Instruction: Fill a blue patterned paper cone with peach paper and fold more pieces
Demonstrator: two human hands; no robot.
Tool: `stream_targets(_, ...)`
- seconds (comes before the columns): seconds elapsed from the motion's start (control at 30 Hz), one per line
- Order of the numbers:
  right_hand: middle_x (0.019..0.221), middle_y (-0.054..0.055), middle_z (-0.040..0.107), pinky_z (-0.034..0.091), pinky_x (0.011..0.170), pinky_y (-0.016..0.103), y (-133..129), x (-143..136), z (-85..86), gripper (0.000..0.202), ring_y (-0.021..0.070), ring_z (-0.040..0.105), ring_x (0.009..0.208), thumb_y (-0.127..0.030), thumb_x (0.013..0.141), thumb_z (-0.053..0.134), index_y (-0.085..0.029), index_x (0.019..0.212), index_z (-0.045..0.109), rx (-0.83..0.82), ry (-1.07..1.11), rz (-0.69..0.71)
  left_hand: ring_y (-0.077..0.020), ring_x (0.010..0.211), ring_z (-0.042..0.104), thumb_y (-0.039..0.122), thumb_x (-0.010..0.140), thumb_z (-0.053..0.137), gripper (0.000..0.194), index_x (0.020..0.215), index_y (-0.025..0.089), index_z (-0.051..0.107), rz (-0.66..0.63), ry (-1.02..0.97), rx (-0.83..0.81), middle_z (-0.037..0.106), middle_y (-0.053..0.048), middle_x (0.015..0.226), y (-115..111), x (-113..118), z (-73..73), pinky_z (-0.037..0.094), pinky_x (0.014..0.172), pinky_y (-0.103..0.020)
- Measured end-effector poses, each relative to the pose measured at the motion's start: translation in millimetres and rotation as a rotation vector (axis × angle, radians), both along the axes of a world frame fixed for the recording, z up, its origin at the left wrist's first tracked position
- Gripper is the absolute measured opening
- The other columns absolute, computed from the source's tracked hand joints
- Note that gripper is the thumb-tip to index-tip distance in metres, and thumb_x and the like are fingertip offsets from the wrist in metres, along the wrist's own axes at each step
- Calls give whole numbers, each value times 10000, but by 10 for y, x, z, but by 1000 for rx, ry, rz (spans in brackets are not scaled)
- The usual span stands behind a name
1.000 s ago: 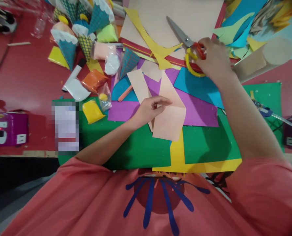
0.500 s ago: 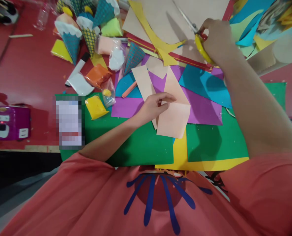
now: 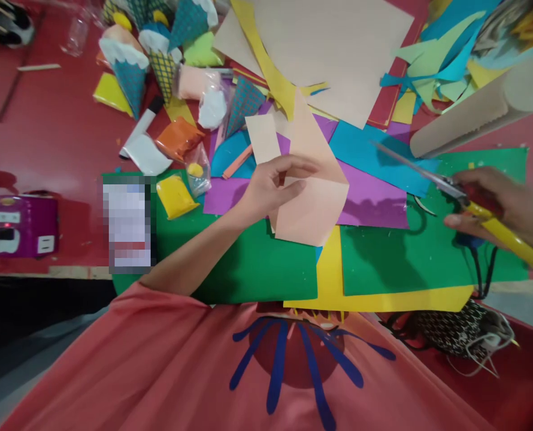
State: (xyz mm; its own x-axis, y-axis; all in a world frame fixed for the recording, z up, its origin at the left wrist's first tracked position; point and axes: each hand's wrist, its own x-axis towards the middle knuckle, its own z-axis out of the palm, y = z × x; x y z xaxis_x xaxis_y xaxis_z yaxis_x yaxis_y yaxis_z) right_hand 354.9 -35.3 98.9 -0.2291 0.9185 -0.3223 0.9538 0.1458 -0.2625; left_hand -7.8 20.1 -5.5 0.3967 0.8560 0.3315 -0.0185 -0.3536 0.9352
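Observation:
My left hand (image 3: 273, 188) has its thumb and fingers closed on a creased piece of peach paper (image 3: 315, 206), held over the purple sheet (image 3: 374, 206). A narrower peach strip (image 3: 263, 136) shows behind that hand; whether it joins the same piece is hidden. At the right, my right hand (image 3: 513, 194) grips a pair of scissors with yellow handles (image 3: 518, 236). The blades point up and left towards the blue paper (image 3: 369, 146) and appear closed. Motion blurs this hand somewhat.
A green mat (image 3: 248, 269) lies beneath, over a yellow sheet (image 3: 329, 263). Paper cones (image 3: 129, 78), clay packets (image 3: 176, 197) and a phone (image 3: 129, 224) are on the left. Beyond are a large peach sheet (image 3: 329, 48), green scraps (image 3: 446, 48) and a paper roll (image 3: 468, 120).
My right hand has swung with the scissors from above the large peach sheet down to the right side. My left hand and its peach paper have shifted slightly left and up.

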Motion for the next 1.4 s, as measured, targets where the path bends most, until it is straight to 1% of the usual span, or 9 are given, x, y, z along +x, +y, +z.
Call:
stream_targets(0.1,702,8,553,423,498,314,-208,10,24,719,172,539,530,-866,743,371,-262,1100,530,-61,-110,49,-159,970,700,261,861,648,197,1050,250,702,0,45,142,739,-13,1045,-21,-39,68,576,797,-272)
stream_targets(0.27,767,20,672,455,517,314,-346,-103,14,747,205,632,581,-878,723,386,-293,1153,562,-200,-130,8,-161,1004,697,198,867,628,273,1119,292,677,-42,55,231,731,-3,1063,-36,-59,88,582,837,-294)
stream_targets(0.4,943,69,723,520,589,363,-332,-228,-22,814,256,696,723,-898,715,345,-264,1170,580,-239,-72,22,-169,1003,702,182,861,633,298,1134,294,670,-63,57,244,734,0,1064,-47,-44,80,595,840,-313)
stream_targets(0.47,943,81,727,529,611,378,-307,-308,-25,837,273,706,752,-902,715,331,-240,1156,592,-240,-36,36,-179,997,706,205,863,642,287,1133,297,671,-69,64,253,737,2,1066,-59,-31,85,599,840,-330)
stream_targets(0.63,816,63,714,488,552,348,-267,-437,-40,798,247,685,642,-877,745,333,-230,1130,599,-198,5,86,-171,990,711,168,854,644,285,1122,259,674,-96,47,271,746,-13,1057,-91,-1,97,594,841,-314)
stream_targets(0.87,911,76,726,504,575,338,-256,-468,-109,779,247,699,713,-869,756,329,-242,1134,596,-218,4,89,-160,993,713,171,861,640,284,1117,289,676,-99,92,254,748,15,1063,-119,7,73,594,836,-284)
stream_targets(1.0,922,87,727,515,620,365,-250,-497,-102,825,259,699,727,-886,744,301,-226,1142,593,-241,8,77,-150,986,714,161,856,646,280,1110,275,680,-96,101,255,749,6,1067,-130,10,75,594,834,-263)
stream_targets(1.2,997,73,725,547,681,392,-264,-498,-101,788,274,704,812,-873,742,349,-272,1199,574,-283,-10,36,-141,986,717,141,856,641,292,1118,269,672,-98,92,266,754,12,1058,-144,22,101,598,831,-244)
stream_targets(1.4,1026,80,724,551,709,401,-270,-492,-98,774,277,706,840,-853,750,380,-265,1213,578,-275,-1,28,-135,968,721,134,853,644,312,1131,273,673,-96,74,273,755,14,1054,-145,28,93,602,806,-232)
